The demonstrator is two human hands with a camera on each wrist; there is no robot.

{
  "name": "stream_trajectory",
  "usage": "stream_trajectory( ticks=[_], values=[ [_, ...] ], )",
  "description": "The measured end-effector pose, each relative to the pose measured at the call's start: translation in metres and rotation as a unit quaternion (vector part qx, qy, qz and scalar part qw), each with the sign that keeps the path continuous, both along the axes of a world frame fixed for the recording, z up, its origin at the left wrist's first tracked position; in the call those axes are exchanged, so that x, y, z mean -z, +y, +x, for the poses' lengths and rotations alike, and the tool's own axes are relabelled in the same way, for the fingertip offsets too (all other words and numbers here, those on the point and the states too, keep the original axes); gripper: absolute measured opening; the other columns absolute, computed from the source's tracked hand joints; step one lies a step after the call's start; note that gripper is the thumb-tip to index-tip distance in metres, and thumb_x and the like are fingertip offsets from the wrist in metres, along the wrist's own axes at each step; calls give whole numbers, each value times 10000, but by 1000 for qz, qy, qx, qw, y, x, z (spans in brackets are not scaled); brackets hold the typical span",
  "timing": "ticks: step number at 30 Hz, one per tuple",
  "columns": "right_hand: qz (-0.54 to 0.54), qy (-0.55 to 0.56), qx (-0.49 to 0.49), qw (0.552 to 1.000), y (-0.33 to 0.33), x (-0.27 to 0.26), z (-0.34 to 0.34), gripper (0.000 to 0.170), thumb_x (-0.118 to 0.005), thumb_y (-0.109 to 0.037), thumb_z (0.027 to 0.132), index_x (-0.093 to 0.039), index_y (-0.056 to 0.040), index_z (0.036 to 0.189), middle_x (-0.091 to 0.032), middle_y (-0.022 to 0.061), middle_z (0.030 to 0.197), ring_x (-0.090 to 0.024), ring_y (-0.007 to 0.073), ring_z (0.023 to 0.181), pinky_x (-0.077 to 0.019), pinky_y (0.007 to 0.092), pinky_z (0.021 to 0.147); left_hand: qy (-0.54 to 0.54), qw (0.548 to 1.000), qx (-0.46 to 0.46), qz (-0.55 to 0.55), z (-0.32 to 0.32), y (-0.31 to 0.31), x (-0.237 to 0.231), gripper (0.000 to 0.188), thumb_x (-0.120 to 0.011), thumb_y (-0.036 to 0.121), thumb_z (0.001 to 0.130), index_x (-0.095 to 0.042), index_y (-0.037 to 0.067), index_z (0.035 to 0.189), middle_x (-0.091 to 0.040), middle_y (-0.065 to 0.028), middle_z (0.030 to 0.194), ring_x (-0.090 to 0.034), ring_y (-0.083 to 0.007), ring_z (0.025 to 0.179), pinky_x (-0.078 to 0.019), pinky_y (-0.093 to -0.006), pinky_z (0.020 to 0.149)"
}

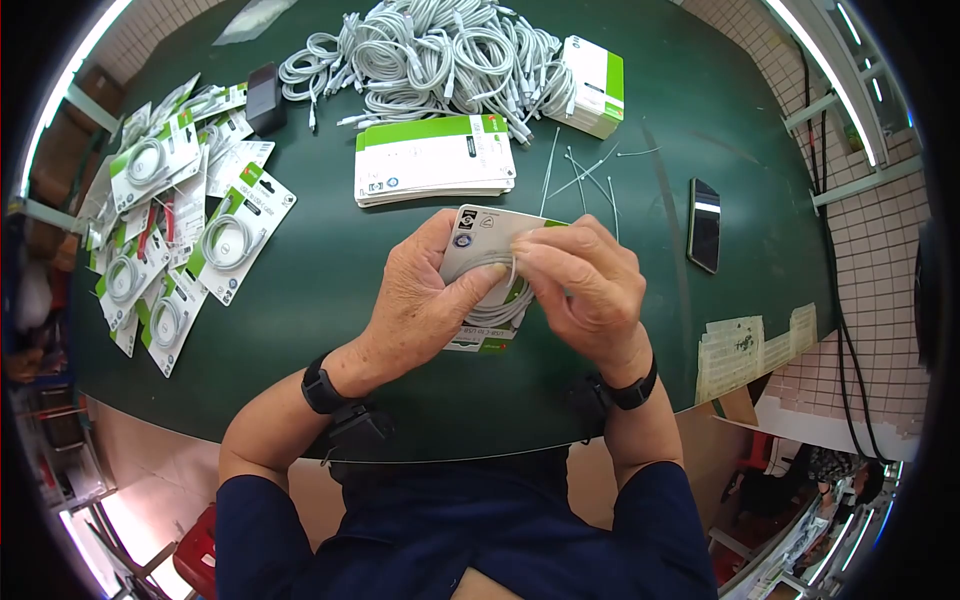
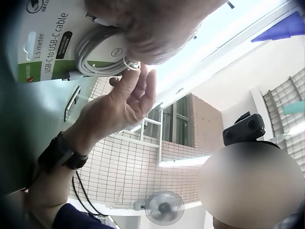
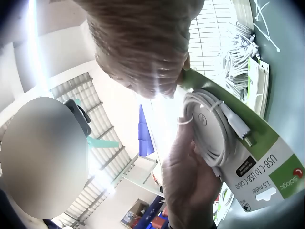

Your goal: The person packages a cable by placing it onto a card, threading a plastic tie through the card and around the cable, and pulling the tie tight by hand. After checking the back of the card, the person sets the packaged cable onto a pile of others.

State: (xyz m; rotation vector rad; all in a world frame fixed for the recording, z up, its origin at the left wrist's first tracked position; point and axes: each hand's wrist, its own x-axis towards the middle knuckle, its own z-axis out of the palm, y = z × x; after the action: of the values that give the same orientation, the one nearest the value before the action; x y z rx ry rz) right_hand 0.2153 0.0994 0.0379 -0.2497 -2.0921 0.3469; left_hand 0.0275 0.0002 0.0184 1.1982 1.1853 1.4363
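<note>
My left hand (image 1: 415, 290) grips a white and green cardboard packaging card (image 1: 490, 218), thumb laid over a coiled white USB-C cable (image 1: 495, 312) on its face. The card's print reads "USB-C to USB-C cable" and "1.5 meter" in the left wrist view. At the coil's side my right hand (image 1: 590, 285) pinches a thin white cable tie (image 2: 129, 64) between thumb and fingers; the tie makes a small loop round the cable strands. A cable plug (image 3: 243, 131) lies along the coil in the right wrist view. My right fingertips partly hide the tie's end.
Beyond my hands lie a stack of flat cards (image 1: 430, 160), a heap of white cables (image 1: 450, 60), a card box (image 1: 595, 85) and loose cable ties (image 1: 580, 175). Carded cables (image 1: 150, 225) pile up at left. A phone (image 1: 704, 225) lies at right.
</note>
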Motion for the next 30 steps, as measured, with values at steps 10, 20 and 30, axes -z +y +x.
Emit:
stream_trajectory(
  ticks=[10,20,30],
  values=[
    [-656,105,-52,746,24,10,23,157,-764,-102,990,-720,16,1084,-738,70,1025,-700,118,878,-573,253,765,-20,997,75,4,3,-9,-6,285,-777,59,963,-654,1,1213,-751,-75,1076,-701,-110,966,-587,-295,860],
    [-722,43,-270,635,13,26,13,224,-807,-206,972,-677,-23,978,-699,33,963,-682,98,841,-574,233,772,11,997,79,7,5,-12,0,301,-798,89,967,-647,3,1213,-745,-70,1053,-696,-104,953,-574,-275,838],
    [-666,2,-210,716,20,28,11,192,-760,-162,992,-630,-44,915,-619,-10,878,-560,55,759,-463,216,657,51,992,97,68,1,-12,1,296,-791,88,981,-642,-1,1222,-754,-71,1070,-709,-119,968,-582,-277,838]
  ],
)
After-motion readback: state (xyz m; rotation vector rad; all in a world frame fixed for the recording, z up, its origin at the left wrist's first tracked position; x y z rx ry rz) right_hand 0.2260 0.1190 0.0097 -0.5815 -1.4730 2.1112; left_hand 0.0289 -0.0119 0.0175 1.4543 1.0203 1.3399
